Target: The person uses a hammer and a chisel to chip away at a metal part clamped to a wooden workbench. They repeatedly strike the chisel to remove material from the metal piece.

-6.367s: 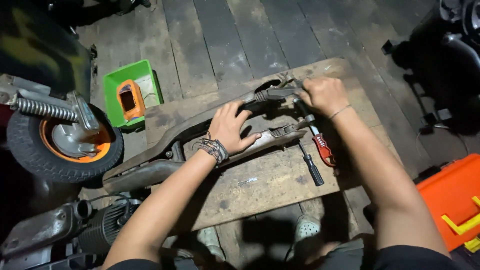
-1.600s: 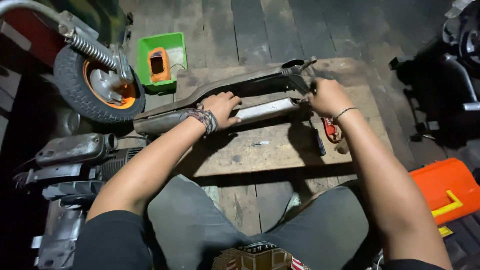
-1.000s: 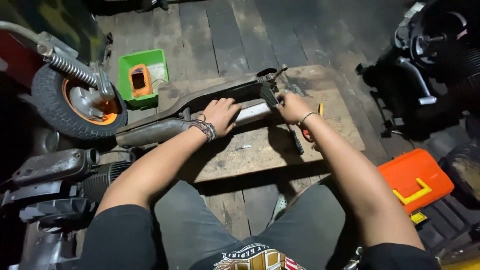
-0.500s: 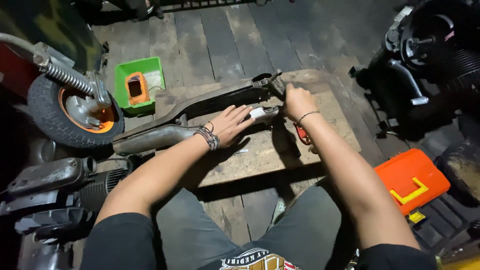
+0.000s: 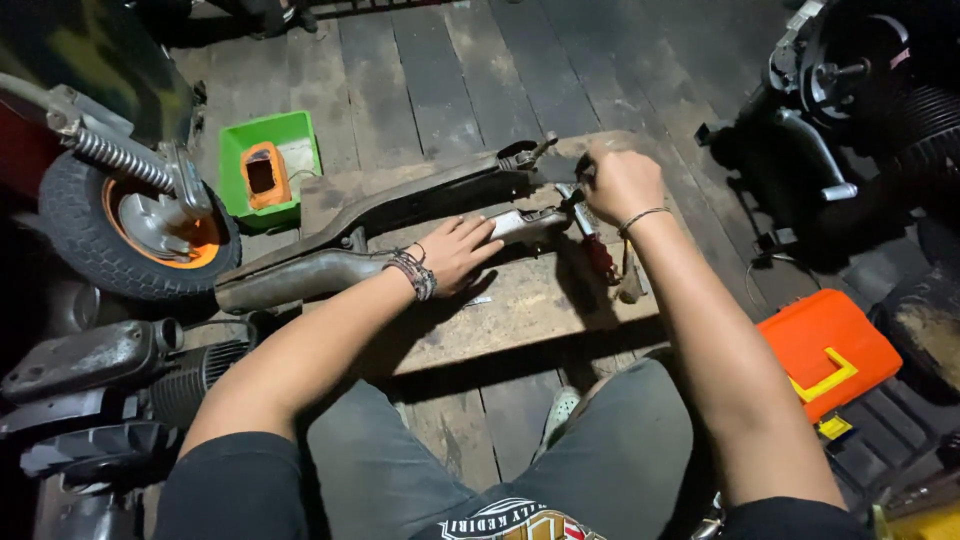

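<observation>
— How is the left hand (image 5: 462,250) placed?

— It is laid flat, fingers spread and open, on a grey metal bar (image 5: 525,222) that lies across the wooden board (image 5: 520,310). Nothing is gripped by it; the bar is only pressed down. A bracelet (image 5: 413,273) is worn at that wrist.

— And the right hand (image 5: 620,183)?

— It is closed at the far end of the same bar, where the bar meets the long, dark metal frame (image 5: 400,205). The fingers are curled around something small there, but what is pinched cannot be made out. A thin band is worn on that wrist too.

— Where is the frame found?

— It is stretched slantwise across the far edge of the board, with a rounded grey pipe (image 5: 290,278) just below its left end. The bar is lying alongside it, nearer the person.

— What is seen just beside the right hand?

— A red-handled tool (image 5: 597,250) is lying on the board under the wrist, with a second, pale-handled tool (image 5: 630,285) next to it.

— And further out?

— A green tray (image 5: 237,165) holding an orange part (image 5: 263,172) is set on the plank floor to the left, beside a small wheel (image 5: 135,225) with an orange rim and a coil spring (image 5: 122,158). An orange case (image 5: 826,350) with a yellow latch is seen at the right, near dark engine parts (image 5: 860,90).
</observation>
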